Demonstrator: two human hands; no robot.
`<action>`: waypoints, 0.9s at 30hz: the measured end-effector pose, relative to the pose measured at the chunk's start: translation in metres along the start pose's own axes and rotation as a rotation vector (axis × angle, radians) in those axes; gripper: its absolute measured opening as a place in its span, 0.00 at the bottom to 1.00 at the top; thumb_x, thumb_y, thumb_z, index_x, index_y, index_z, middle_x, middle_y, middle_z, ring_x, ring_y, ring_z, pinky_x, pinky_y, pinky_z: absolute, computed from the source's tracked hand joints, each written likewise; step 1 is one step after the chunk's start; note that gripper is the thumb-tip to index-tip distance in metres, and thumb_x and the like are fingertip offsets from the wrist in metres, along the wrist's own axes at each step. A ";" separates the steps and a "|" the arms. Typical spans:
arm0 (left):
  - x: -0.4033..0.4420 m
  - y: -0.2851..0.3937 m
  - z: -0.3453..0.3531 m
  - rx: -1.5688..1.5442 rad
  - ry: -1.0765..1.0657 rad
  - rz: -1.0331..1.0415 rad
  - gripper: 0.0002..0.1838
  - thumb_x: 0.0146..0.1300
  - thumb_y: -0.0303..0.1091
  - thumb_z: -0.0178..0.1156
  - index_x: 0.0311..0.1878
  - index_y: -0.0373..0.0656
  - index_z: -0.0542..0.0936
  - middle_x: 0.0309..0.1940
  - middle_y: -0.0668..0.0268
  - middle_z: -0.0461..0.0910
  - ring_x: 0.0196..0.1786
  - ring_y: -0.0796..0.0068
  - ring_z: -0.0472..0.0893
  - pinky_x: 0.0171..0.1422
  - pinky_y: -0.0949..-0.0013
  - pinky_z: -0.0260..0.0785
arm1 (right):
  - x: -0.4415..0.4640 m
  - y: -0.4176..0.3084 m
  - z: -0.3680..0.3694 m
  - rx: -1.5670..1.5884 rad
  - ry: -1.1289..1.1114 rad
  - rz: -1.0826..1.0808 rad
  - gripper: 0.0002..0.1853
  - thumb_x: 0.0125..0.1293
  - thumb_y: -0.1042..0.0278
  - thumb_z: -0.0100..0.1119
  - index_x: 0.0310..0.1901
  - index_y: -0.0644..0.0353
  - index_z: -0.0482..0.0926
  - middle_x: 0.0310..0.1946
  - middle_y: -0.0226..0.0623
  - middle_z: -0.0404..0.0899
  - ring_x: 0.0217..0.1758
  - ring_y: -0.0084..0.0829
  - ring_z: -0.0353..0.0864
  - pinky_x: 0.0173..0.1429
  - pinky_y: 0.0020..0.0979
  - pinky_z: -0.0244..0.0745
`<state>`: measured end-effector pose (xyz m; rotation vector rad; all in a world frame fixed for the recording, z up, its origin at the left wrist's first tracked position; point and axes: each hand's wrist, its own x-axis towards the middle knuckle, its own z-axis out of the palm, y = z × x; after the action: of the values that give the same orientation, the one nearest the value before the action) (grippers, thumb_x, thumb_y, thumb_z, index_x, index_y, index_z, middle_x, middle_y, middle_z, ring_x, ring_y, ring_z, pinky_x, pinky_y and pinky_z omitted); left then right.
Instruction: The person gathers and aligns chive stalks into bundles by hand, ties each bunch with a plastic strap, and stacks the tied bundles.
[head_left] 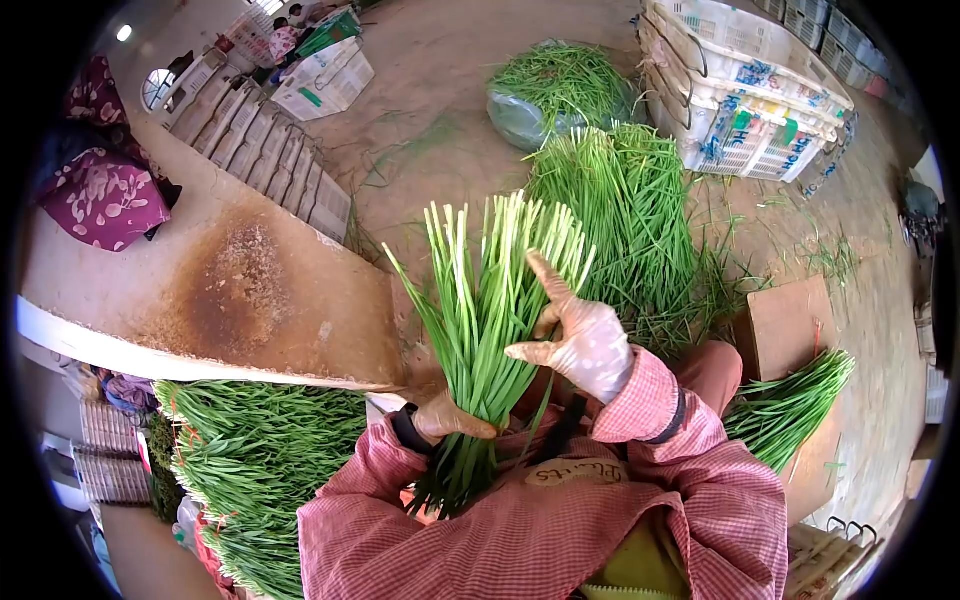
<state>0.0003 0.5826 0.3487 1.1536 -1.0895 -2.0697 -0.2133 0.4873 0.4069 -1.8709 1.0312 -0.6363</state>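
Observation:
My left hand (452, 417) is wrapped round the lower, leafy part of a bundle of green stalks (490, 300), whose pale ends fan out upward. My right hand (575, 335), in a pale, stained glove, is beside the bundle's right side with its fingers spread and nothing gripped. Its index finger points up in front of the pale stalk ends. Behind the bundle, a large heap of loose green stalks (620, 220) lies on the floor.
A stained board (250, 280) spans the left, above stacked tied bundles (265, 480). White crates (740, 110) stand at the upper right. Another bundle (790, 410) rests on cardboard (792, 325) at right. Someone in patterned purple clothing (105, 195) is at upper left.

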 end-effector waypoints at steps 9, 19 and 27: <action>-0.017 -0.006 -0.007 -0.074 -0.125 -0.074 0.26 0.40 0.28 0.69 0.47 0.40 0.73 0.31 0.67 0.76 0.36 0.74 0.74 0.42 0.71 0.67 | -0.004 0.042 0.015 0.634 0.062 0.252 0.04 0.56 0.77 0.55 0.33 0.67 0.76 0.18 0.30 0.73 0.16 0.17 0.70 0.21 0.19 0.68; -0.060 -0.055 -0.002 -0.235 -0.137 -0.317 0.33 0.36 0.20 0.68 0.52 0.40 0.71 0.32 0.66 0.77 0.38 0.72 0.74 0.47 0.71 0.65 | 0.038 0.150 -0.114 -0.436 0.728 0.289 0.14 0.57 0.66 0.58 0.46 0.52 0.76 0.30 0.41 0.80 0.31 0.32 0.80 0.36 0.32 0.77; -0.044 -0.047 0.015 -0.115 -0.031 -0.170 0.40 0.37 0.22 0.68 0.59 0.41 0.66 0.56 0.64 0.68 0.58 0.69 0.65 0.63 0.68 0.54 | -0.003 0.069 -0.010 -0.556 0.001 0.161 0.34 0.51 0.52 0.60 0.60 0.49 0.63 0.67 0.38 0.48 0.70 0.41 0.38 0.70 0.41 0.36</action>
<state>0.0061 0.6462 0.3334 1.1959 -0.9000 -2.2556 -0.2504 0.4672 0.3516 -2.2211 1.4487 -0.2664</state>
